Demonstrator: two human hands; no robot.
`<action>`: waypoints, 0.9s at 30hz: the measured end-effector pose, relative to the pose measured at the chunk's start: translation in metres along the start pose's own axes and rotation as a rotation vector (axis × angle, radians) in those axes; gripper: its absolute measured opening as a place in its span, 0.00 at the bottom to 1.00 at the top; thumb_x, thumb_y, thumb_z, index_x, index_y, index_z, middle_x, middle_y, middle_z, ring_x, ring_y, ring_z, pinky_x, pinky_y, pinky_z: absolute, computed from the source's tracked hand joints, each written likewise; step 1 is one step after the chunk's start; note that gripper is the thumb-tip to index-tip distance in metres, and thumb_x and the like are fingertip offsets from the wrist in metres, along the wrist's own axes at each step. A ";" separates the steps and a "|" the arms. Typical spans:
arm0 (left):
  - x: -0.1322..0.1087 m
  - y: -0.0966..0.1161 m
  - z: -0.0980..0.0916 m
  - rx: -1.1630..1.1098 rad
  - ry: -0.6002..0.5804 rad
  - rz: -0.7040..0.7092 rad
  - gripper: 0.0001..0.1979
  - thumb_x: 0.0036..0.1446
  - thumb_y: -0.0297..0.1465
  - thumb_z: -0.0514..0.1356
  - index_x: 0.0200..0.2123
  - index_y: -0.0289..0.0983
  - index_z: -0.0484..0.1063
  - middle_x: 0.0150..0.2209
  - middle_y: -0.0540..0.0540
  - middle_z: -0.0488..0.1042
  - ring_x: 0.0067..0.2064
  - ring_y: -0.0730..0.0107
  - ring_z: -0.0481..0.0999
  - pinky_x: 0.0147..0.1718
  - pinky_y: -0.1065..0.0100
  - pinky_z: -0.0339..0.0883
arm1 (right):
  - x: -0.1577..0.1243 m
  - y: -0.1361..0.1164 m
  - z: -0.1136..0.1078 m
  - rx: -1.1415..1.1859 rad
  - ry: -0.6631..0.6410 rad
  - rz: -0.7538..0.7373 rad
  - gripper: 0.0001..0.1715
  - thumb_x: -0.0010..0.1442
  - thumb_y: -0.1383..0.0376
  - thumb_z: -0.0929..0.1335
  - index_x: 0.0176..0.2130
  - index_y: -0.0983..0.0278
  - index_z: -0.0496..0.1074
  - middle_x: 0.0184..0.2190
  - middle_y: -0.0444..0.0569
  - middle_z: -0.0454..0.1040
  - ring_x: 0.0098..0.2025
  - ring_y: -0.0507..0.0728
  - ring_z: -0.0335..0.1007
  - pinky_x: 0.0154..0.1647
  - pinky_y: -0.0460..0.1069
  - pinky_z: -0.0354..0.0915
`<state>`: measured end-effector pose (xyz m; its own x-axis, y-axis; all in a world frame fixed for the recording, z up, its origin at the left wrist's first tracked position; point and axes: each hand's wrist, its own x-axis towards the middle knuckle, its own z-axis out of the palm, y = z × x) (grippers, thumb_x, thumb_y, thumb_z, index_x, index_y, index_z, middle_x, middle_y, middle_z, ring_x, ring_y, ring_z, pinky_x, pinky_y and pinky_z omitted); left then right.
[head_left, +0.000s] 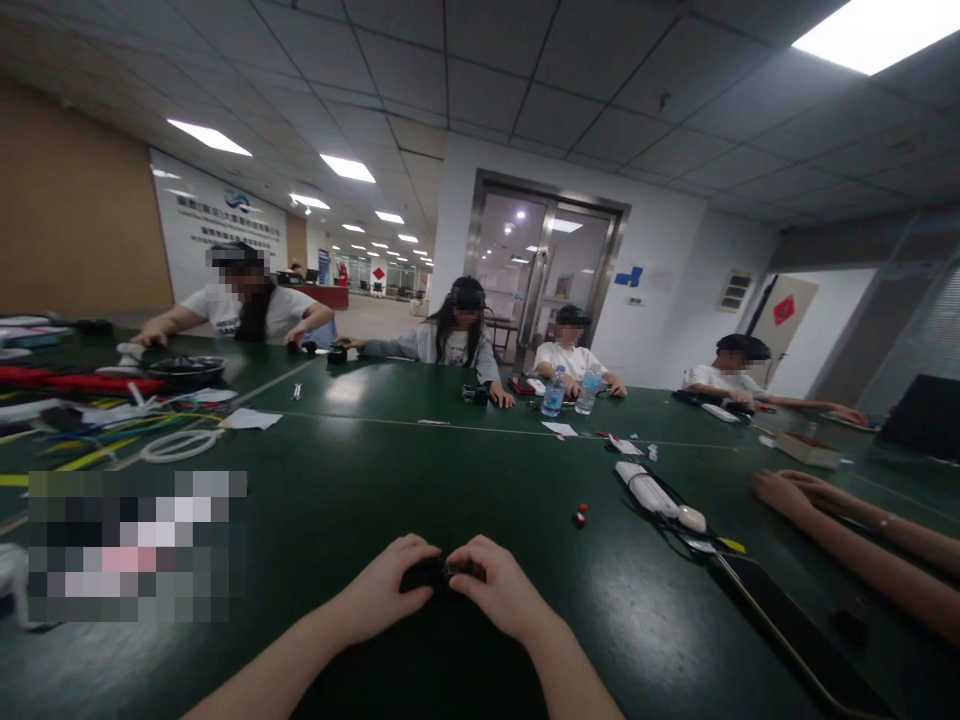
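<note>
My left hand (386, 592) is curled around a small black object (426, 574), low over the green table (330, 510). From the other side my right hand (501, 590) pinches the right end of it, where a small shiny bit shows. Fingers cover much of the object, and its kind cannot be made out. To the right, apart from both hands, a small red and white item (581, 515) lies on the table.
A white power strip (646, 488) with cables and a dark phone-like slab (795, 630) lie at right, near another person's arms (825, 530). Cables (180, 445) and clutter spread at left. Two water bottles (553, 392) stand across the table, where several people sit.
</note>
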<state>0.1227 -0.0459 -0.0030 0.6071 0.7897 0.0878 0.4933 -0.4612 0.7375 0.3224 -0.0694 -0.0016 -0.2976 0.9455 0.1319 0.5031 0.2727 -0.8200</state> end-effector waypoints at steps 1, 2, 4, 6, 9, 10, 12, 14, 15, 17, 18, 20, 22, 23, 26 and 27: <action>0.000 0.001 0.000 0.001 0.004 0.002 0.17 0.49 0.34 0.55 0.45 0.42 0.67 0.45 0.48 0.66 0.47 0.66 0.64 0.47 0.65 0.58 | 0.000 0.000 0.001 -0.015 -0.010 -0.006 0.10 0.48 0.65 0.67 0.34 0.56 0.73 0.33 0.44 0.67 0.32 0.53 0.61 0.34 0.47 0.57; 0.000 0.001 0.000 0.002 0.007 0.005 0.17 0.49 0.34 0.55 0.45 0.42 0.67 0.45 0.48 0.66 0.46 0.66 0.64 0.47 0.65 0.58 | 0.000 0.000 0.001 -0.029 -0.016 -0.010 0.10 0.48 0.65 0.67 0.34 0.56 0.73 0.33 0.44 0.67 0.33 0.53 0.61 0.34 0.47 0.57; 0.000 0.001 0.001 0.001 0.010 0.011 0.17 0.49 0.33 0.55 0.45 0.41 0.67 0.44 0.48 0.66 0.46 0.66 0.65 0.46 0.66 0.59 | 0.000 -0.001 0.003 -0.048 -0.025 -0.011 0.10 0.49 0.65 0.66 0.35 0.56 0.73 0.34 0.44 0.67 0.34 0.54 0.62 0.35 0.47 0.57; 0.000 0.001 0.001 -0.008 0.007 0.015 0.17 0.49 0.33 0.55 0.45 0.41 0.67 0.44 0.48 0.66 0.45 0.67 0.65 0.46 0.66 0.59 | 0.000 -0.002 0.004 -0.056 -0.031 -0.013 0.11 0.49 0.65 0.66 0.35 0.55 0.73 0.34 0.44 0.67 0.36 0.54 0.62 0.36 0.48 0.57; 0.000 0.002 0.001 -0.022 0.000 0.017 0.17 0.50 0.33 0.55 0.45 0.42 0.67 0.44 0.48 0.65 0.44 0.68 0.66 0.45 0.67 0.60 | 0.001 -0.002 0.006 -0.069 -0.039 -0.027 0.11 0.49 0.66 0.66 0.35 0.55 0.73 0.34 0.44 0.66 0.36 0.54 0.62 0.36 0.48 0.57; 0.000 0.002 0.002 -0.021 0.001 0.018 0.17 0.50 0.33 0.55 0.45 0.42 0.67 0.43 0.48 0.65 0.44 0.69 0.66 0.44 0.68 0.60 | 0.001 -0.001 0.006 -0.074 -0.036 -0.034 0.11 0.49 0.66 0.66 0.35 0.55 0.73 0.34 0.44 0.66 0.36 0.54 0.62 0.36 0.47 0.57; 0.000 0.002 0.002 -0.013 0.009 0.020 0.17 0.49 0.32 0.55 0.45 0.42 0.67 0.43 0.48 0.66 0.43 0.69 0.66 0.44 0.68 0.60 | 0.001 0.000 0.006 -0.078 -0.030 -0.043 0.11 0.48 0.66 0.67 0.35 0.55 0.73 0.33 0.44 0.67 0.36 0.54 0.62 0.36 0.47 0.57; 0.000 0.002 0.003 -0.004 0.015 0.016 0.18 0.49 0.32 0.55 0.45 0.41 0.67 0.42 0.48 0.66 0.43 0.69 0.67 0.44 0.67 0.60 | 0.001 0.000 0.006 -0.079 -0.030 -0.040 0.11 0.48 0.66 0.67 0.35 0.54 0.74 0.33 0.44 0.67 0.36 0.54 0.62 0.35 0.47 0.57; 0.000 0.002 0.003 -0.002 0.014 0.012 0.18 0.49 0.33 0.55 0.46 0.41 0.67 0.43 0.48 0.66 0.43 0.69 0.67 0.44 0.67 0.60 | 0.001 0.000 0.006 -0.077 -0.031 -0.036 0.11 0.48 0.65 0.67 0.35 0.54 0.74 0.33 0.44 0.67 0.35 0.54 0.62 0.35 0.47 0.57; 0.000 0.001 0.002 -0.004 0.020 0.009 0.20 0.49 0.33 0.55 0.48 0.42 0.65 0.43 0.48 0.66 0.43 0.68 0.66 0.44 0.66 0.60 | 0.000 0.000 0.005 -0.065 -0.035 -0.031 0.12 0.48 0.65 0.67 0.36 0.54 0.74 0.33 0.44 0.67 0.35 0.54 0.62 0.35 0.47 0.57; -0.001 0.000 0.002 -0.009 0.027 0.014 0.21 0.49 0.33 0.55 0.48 0.43 0.64 0.43 0.48 0.65 0.44 0.67 0.66 0.45 0.66 0.60 | 0.000 0.000 0.005 -0.054 -0.034 -0.031 0.12 0.48 0.65 0.67 0.36 0.54 0.74 0.33 0.44 0.68 0.35 0.54 0.62 0.35 0.47 0.57; -0.002 0.000 0.002 -0.016 0.035 0.032 0.21 0.49 0.32 0.56 0.48 0.45 0.63 0.44 0.49 0.65 0.45 0.67 0.66 0.45 0.66 0.59 | 0.000 0.001 0.004 -0.019 -0.013 -0.030 0.12 0.49 0.64 0.66 0.37 0.54 0.73 0.32 0.44 0.68 0.34 0.54 0.63 0.34 0.46 0.57; -0.003 0.002 0.001 -0.003 0.022 0.047 0.19 0.49 0.31 0.55 0.47 0.47 0.64 0.43 0.50 0.65 0.44 0.68 0.65 0.45 0.66 0.59 | 0.002 0.004 0.002 0.032 0.041 -0.026 0.10 0.51 0.64 0.65 0.35 0.56 0.74 0.32 0.44 0.68 0.34 0.53 0.63 0.34 0.46 0.57; -0.003 0.003 0.001 0.016 0.007 0.053 0.18 0.50 0.31 0.54 0.46 0.47 0.64 0.43 0.50 0.65 0.44 0.68 0.65 0.45 0.66 0.59 | 0.003 0.006 0.001 0.068 0.083 -0.018 0.10 0.52 0.63 0.65 0.35 0.56 0.74 0.32 0.44 0.69 0.34 0.53 0.64 0.35 0.46 0.58; -0.003 0.004 -0.001 0.142 -0.045 0.091 0.17 0.52 0.32 0.53 0.47 0.51 0.65 0.45 0.50 0.63 0.45 0.66 0.65 0.44 0.65 0.59 | 0.006 0.015 -0.004 0.204 0.223 0.046 0.10 0.50 0.63 0.66 0.35 0.59 0.73 0.30 0.44 0.70 0.33 0.53 0.64 0.35 0.47 0.58; -0.002 0.002 -0.003 0.199 -0.049 0.105 0.17 0.53 0.33 0.52 0.47 0.53 0.66 0.45 0.50 0.63 0.45 0.65 0.64 0.44 0.64 0.58 | 0.006 0.018 -0.006 0.239 0.258 0.074 0.10 0.50 0.63 0.67 0.35 0.59 0.73 0.30 0.44 0.70 0.33 0.53 0.64 0.34 0.47 0.58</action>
<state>0.1202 -0.0475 0.0005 0.6885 0.7151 0.1207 0.5364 -0.6142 0.5788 0.3340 -0.0576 -0.0121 -0.0376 0.9833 0.1781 0.3027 0.1811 -0.9357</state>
